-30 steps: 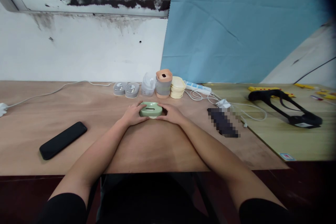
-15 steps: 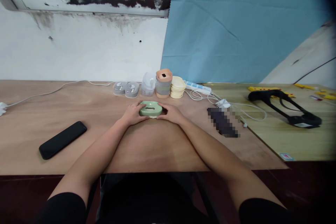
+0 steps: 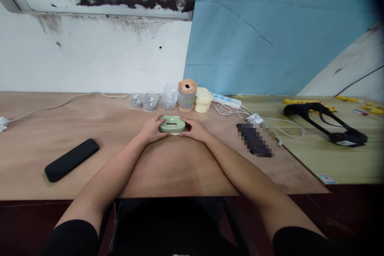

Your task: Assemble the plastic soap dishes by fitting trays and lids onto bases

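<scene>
1. The left hand [image 3: 152,129] and right hand [image 3: 195,129] are gripping the green box [image 3: 172,124] from both sides.
2. The box is lying flat mid-table [image 3: 168,168], long side running left to right, slot facing up.

A green case [image 3: 172,124] is seen at the middle of the brown tabletop [image 3: 180,168]. A black phone [image 3: 71,160] lies at 8 o'clock from it. At 12 o'clock a row is formed: two grey cases [image 3: 144,102], a clear piece [image 3: 169,96], a stack [image 3: 187,95] and yellow lids [image 3: 203,99]. At 2 o'clock a power strip [image 3: 225,99] and white cables [image 3: 270,124] are laid.
</scene>
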Demonstrator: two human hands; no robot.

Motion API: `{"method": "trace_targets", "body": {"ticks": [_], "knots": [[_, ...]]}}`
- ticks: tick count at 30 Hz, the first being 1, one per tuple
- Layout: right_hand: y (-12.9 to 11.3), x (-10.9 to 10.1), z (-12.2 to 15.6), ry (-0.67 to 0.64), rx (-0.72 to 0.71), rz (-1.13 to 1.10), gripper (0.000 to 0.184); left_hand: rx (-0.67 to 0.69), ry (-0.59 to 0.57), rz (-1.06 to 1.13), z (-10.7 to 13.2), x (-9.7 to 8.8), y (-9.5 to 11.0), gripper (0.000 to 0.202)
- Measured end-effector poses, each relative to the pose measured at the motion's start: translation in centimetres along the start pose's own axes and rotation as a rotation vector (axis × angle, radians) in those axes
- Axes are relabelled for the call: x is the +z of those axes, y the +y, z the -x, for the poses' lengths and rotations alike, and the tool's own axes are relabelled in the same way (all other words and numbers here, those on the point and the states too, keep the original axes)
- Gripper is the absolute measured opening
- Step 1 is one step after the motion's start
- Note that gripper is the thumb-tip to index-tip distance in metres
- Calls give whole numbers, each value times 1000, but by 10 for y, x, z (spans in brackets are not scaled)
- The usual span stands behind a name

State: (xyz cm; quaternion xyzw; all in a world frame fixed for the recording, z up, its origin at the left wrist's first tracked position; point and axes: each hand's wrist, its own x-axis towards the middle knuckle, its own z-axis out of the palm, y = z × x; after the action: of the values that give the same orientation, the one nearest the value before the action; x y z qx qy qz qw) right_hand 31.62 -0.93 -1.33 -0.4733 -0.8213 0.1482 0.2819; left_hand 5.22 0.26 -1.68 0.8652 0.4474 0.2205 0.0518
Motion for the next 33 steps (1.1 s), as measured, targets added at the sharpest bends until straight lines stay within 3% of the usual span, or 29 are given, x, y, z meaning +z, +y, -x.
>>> {"method": "trace_targets", "body": {"ticks": [19,33], "knots": [[-6,-4,1,-1,-78,36,80,-32,-3,-22,2,-6,9,68],[-11,-4,1,-44,-21,80,69,-34,-72,-16,1,-3,3,75]]}}
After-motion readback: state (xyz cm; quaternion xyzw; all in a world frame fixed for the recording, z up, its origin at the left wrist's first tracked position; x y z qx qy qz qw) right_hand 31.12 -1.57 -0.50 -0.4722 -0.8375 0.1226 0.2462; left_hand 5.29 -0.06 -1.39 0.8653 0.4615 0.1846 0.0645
